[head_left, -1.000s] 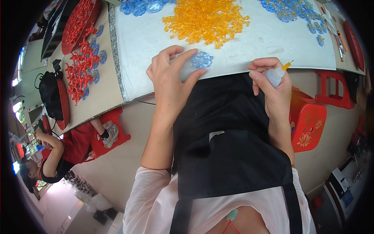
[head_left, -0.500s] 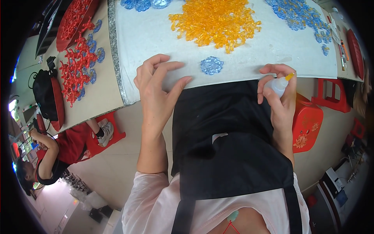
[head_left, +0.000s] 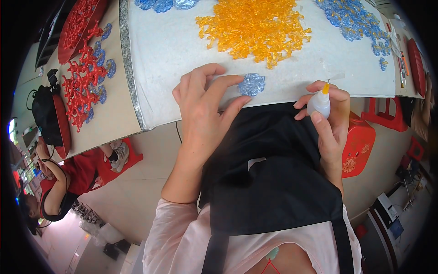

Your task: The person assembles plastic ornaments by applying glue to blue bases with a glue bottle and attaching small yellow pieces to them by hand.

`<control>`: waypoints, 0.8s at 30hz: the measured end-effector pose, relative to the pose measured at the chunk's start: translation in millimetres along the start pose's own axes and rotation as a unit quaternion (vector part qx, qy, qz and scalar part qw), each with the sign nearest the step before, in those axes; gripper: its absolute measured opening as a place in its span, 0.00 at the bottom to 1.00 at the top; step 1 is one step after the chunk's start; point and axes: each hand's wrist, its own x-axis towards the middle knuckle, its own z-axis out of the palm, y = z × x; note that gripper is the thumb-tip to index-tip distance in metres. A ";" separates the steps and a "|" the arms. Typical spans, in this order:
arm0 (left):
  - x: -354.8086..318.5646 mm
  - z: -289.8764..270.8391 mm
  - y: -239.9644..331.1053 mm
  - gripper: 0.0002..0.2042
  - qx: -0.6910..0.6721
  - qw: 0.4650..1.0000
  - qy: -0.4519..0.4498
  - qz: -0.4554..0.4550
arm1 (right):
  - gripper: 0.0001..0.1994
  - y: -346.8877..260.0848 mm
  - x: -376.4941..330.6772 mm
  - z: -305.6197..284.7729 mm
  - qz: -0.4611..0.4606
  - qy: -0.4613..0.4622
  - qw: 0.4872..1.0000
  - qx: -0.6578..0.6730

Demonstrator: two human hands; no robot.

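One clear blue flower-shaped plastic piece lies flat near the front edge of the white-covered table. My left hand reaches in from its left with fingers spread. The index fingertip and thumb tip are at the piece's left and lower edges, touching or almost so, without closing on it. In my right hand is a small white squeeze bottle with a yellow cap and thin needle tip pointing up and away. The fingers wrap round it, just over the table's front edge. Beyond lies a heap of clear orange-yellow plastic pieces.
Blue flower pieces spread at the far right, some with yellow parts; more blue ones lie far left. Red branching pieces and a black bag are on the left table. A red stool stands right. Another person sits left.
My left hand has moved right to the blue flower piece. My right hand has turned the bottle more upright. The view has shifted slightly.
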 end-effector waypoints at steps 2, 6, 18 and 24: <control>-1.1 1.1 0.8 0.17 0.004 1.000 0.014 -0.004 | 0.19 -0.2 0.3 0.0 0.006 0.004 1.000 0.000; -0.2 0.9 1.5 0.18 0.005 1.000 0.017 0.003 | 0.18 -2.0 0.3 0.7 0.014 0.008 1.000 0.000; -4.7 2.9 3.1 0.20 0.021 0.999 0.024 -0.001 | 0.18 -2.4 -6.5 2.2 0.033 0.020 0.999 0.002; -2.7 3.0 6.3 0.20 0.043 0.999 0.021 0.001 | 0.18 -0.7 -5.7 1.3 0.035 0.011 0.999 -0.002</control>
